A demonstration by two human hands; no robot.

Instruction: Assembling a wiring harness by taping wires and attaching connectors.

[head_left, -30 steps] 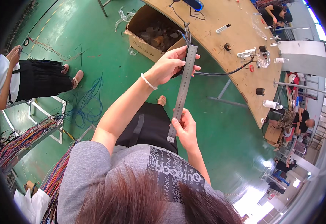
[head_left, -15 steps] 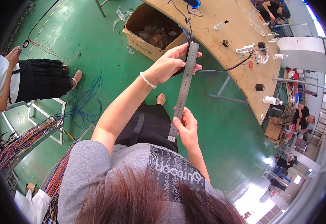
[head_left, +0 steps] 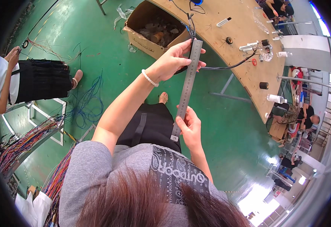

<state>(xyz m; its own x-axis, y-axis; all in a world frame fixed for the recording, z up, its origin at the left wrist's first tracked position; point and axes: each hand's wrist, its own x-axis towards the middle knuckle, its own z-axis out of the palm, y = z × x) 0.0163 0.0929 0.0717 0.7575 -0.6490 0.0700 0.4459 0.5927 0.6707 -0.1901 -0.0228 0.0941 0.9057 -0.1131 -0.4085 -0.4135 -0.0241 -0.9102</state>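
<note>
A long metal ruler (head_left: 188, 83) slants between my hands, its upper end near the table edge. My left hand (head_left: 173, 62) is closed round the upper part of the ruler together with a black cable (head_left: 192, 33), thumb lying on the ruler's face. Lower down, my right hand (head_left: 189, 123) pinches the ruler near its bottom end, thumb in front. From behind my left hand a black sleeved cable (head_left: 226, 68) runs right to the table. The cable's upper end splits into thin branches over the table edge. Part of the cable is hidden behind my left fingers.
The wooden table (head_left: 245, 22) curves along the right, bearing tape rolls (head_left: 264, 85), clear bottles (head_left: 276, 98) and white holders. A cardboard box (head_left: 150, 44) of scraps stands on the green floor. At left are a co-worker (head_left: 33, 79) and bundles of coloured wires (head_left: 29, 142).
The ruler and my left hand have shifted very slightly upward in the picture. My grip on the ruler and cable looks the same.
</note>
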